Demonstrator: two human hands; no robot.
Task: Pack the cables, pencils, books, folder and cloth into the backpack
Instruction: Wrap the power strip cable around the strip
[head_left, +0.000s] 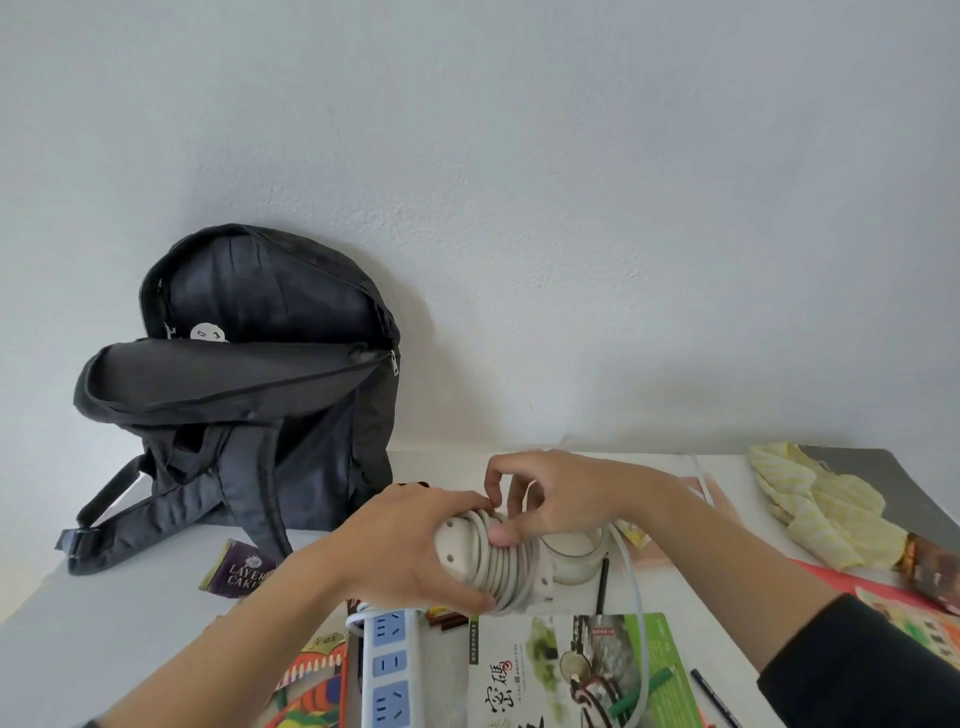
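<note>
The left hand clamps a power strip steady while the right hand pinches its cable, coiling it compactly for the open backpack.

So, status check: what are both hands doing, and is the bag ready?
Left hand grips white power strip; right hand pinches its wound cord. Backpack open, upright against wall. Loose cord tail trails across green book.

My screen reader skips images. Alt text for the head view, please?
The left hand grips a white power strip wound with its cable, and the right hand pinches the coils. An open black backpack stands at left; a yellow cloth lies at right.
</note>
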